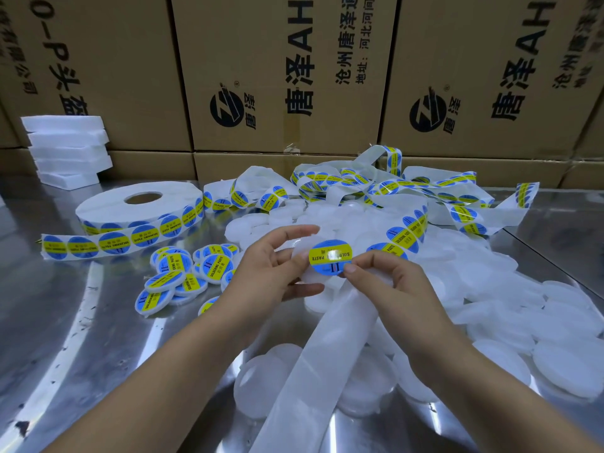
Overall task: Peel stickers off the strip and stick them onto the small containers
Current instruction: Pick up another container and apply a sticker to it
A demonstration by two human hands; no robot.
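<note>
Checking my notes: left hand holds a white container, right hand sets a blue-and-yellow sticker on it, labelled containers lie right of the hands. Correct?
One slip: in the head view the labelled containers lie to the left, beside the left hand. The white container, right hand and sticker are as you said.

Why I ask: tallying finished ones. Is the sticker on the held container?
On: the sticker lies flat on the container in the left hand; the right hand pinches its edge. Fully stuck: cannot tell.
</note>
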